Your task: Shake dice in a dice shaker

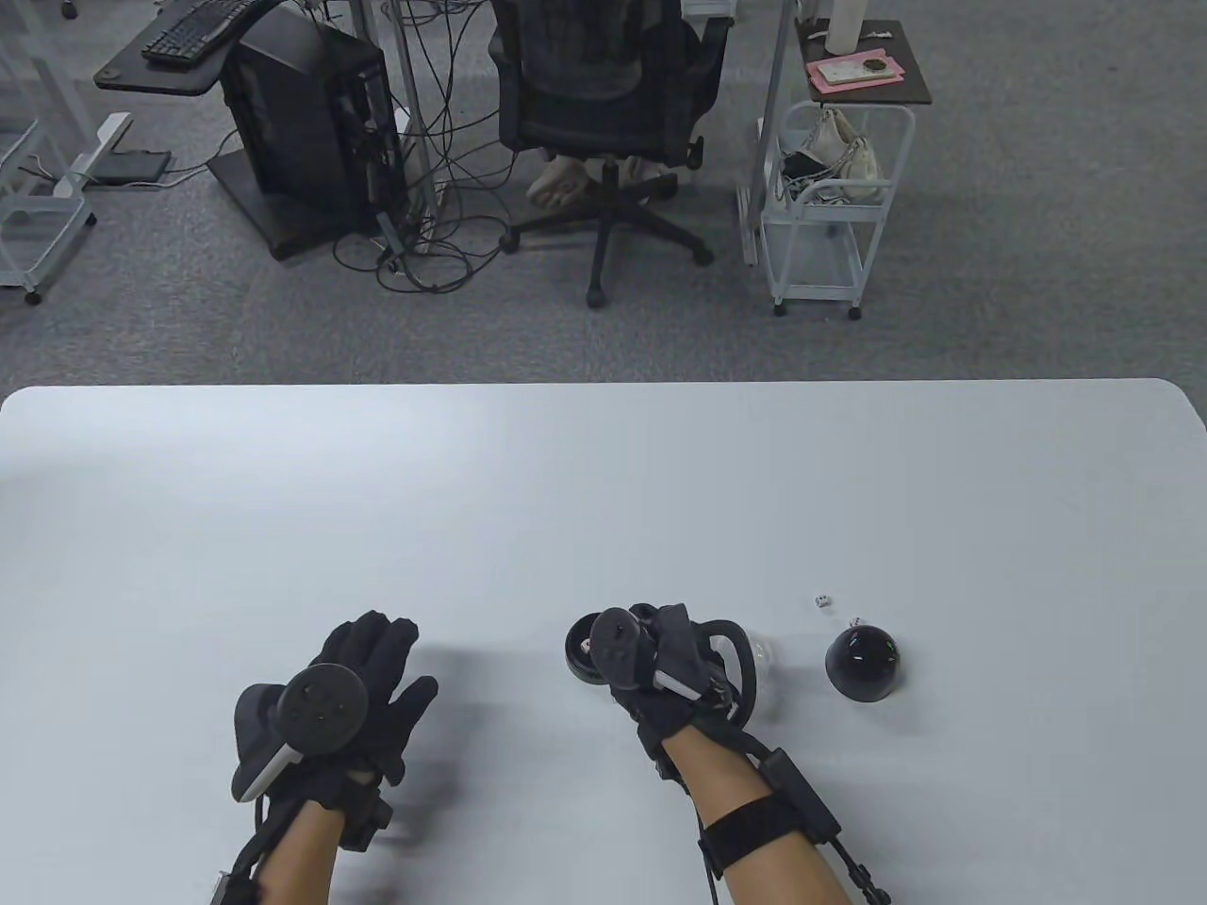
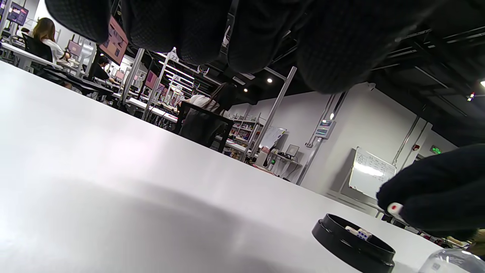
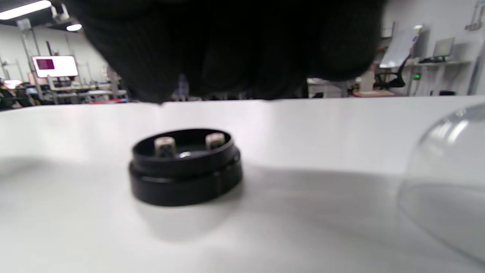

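Shaker base (image 1: 586, 650) half hidden under right hand (image 1: 674, 674)

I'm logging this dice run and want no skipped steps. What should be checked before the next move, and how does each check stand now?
1. Black shaker base flat on the table: ok.
2. Dice in the base: two inside, ok.
3. Right hand holds a die: ok.
4. All dice collected: not ok, one die lies loose near the black dome.
5. Clear dome fitted: not ok, beside the base.
6. Left hand free: ok.
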The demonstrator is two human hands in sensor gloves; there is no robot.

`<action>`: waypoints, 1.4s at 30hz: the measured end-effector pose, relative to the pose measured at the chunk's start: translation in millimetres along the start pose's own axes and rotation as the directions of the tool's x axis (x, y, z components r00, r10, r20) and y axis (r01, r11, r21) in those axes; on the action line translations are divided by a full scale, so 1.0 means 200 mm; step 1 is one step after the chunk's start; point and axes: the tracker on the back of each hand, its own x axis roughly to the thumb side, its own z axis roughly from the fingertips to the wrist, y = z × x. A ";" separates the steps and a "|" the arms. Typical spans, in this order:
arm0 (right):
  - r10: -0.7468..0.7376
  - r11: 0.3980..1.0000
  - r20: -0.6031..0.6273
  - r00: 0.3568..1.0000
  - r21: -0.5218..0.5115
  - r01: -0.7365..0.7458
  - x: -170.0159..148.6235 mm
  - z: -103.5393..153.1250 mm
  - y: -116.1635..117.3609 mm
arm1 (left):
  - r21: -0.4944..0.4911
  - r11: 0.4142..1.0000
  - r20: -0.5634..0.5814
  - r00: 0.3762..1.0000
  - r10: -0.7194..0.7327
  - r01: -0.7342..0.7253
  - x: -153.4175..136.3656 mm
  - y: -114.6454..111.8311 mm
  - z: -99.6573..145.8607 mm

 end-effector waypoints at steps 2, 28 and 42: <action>0.007 1.000 -0.011 1.000 0.013 -0.007 0.01 -0.03 0.01 | -0.004 1.000 0.000 1.000 0.001 -0.001 0.00 0.00 0.00; 0.048 0.998 -0.343 0.938 0.042 -0.035 -0.67 0.03 -0.30 | 0.005 1.000 0.009 1.000 0.020 -0.020 0.00 0.00 0.01; 0.205 0.960 -0.521 0.828 0.272 -0.066 -0.92 -0.13 -0.12 | 0.019 0.999 -0.005 1.000 0.026 -0.026 -0.01 0.02 0.02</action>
